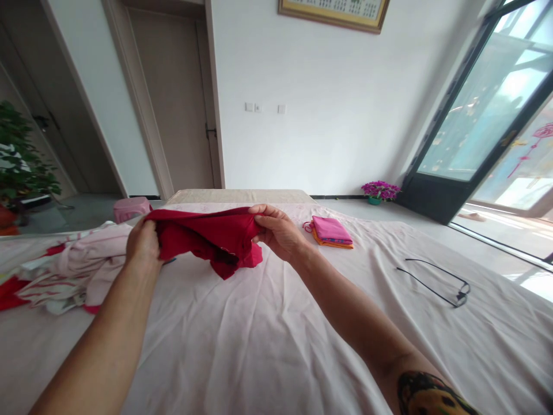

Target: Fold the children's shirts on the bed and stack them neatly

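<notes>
A dark red garment is stretched between my two hands above the sheet-covered surface. My left hand grips its left end, fingers closed in a fist around the cloth. At the other end, my right hand pinches the upper corner between thumb and fingers. The middle of the cloth sags, and a loose flap hangs down below it. Its exact kind of garment cannot be made out. To the right of my right hand lies a small folded stack of clothes, pink on top with orange beneath.
A heap of crumpled clothes, pale pink, striped and red, lies at the left. Eyeglasses rest at the right on the wrinkled pale sheet. Beyond the far edge stand a pink stool and a pot of purple flowers.
</notes>
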The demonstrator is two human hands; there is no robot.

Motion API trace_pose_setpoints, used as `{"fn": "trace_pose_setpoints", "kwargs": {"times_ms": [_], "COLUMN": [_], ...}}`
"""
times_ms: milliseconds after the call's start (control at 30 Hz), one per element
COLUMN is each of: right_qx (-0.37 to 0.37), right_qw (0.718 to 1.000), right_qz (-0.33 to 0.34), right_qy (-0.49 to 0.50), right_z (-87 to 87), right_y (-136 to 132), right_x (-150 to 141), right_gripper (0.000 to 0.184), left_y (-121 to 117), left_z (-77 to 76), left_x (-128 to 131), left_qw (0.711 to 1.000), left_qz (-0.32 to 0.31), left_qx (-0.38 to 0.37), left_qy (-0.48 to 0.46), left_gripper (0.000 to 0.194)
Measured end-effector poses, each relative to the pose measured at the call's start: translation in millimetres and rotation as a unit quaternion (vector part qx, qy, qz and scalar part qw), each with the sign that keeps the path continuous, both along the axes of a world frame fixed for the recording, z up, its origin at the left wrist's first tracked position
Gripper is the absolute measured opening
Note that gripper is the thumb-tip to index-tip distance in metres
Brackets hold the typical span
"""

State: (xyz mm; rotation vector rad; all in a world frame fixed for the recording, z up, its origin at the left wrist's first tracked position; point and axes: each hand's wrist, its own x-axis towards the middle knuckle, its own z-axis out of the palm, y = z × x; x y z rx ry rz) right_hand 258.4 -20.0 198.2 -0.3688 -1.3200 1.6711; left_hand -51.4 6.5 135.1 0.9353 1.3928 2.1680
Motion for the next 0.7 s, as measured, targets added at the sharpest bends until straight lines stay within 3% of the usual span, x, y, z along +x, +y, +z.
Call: {"fn": "trace_pose_setpoints", "kwargs": {"times_ms": [33,100,133,167,233,300,433,567,700], "right_qx": [0.004,0.012,0.014,0.016,0.010,-0.018,-0.107,-0.179,-0.190], "right_qw": [1.000,0.996,0.991,0.986,0.971,0.956,0.933,0.924,0.912], "right_qz": [-0.008,-0.050,-0.079,-0.111,-0.181,-0.252,-0.342,-0.318,-0.280], "right_qy": [0.024,0.077,0.103,0.127,0.156,0.147,0.024,-0.115,-0.233], "right_z": [5.8,15.0,17.4,17.7,10.5,-7.8,-65.2,-114.6,-135.8], "right_y": [-0.4,3.5,7.2,11.7,21.4,29.6,36.1,34.6,34.5], "right_x": [1.5,9.5,16.0,24.0,43.7,66.1,108.5,135.0,141.8], "right_gripper": [0.019,0.019,0.020,0.020,0.020,0.020,0.020,0.023,0.027], "left_y": [7.1,21.8,28.7,34.6,42.3,42.8,21.9,-20.0,-60.7], "left_z": [17.5,50.6,63.4,72.2,75.1,59.6,0.8,-48.7,-74.7], "left_x": [7.6,30.8,45.1,59.8,85.7,100.4,89.5,55.9,33.6], "left_qw": [0.997,0.990,0.979,0.969,0.956,0.948,0.919,0.848,0.783], "left_qz": [-0.022,-0.069,-0.130,-0.192,-0.277,-0.301,-0.256,-0.225,-0.189], "left_qx": [0.051,0.108,0.145,0.154,0.091,0.003,-0.103,-0.217,-0.262], "left_qy": [-0.056,-0.068,-0.059,-0.037,0.025,0.105,0.281,0.428,0.532], "left_gripper": [0.028,0.028,0.030,0.035,0.052,0.062,0.054,0.042,0.045]}}
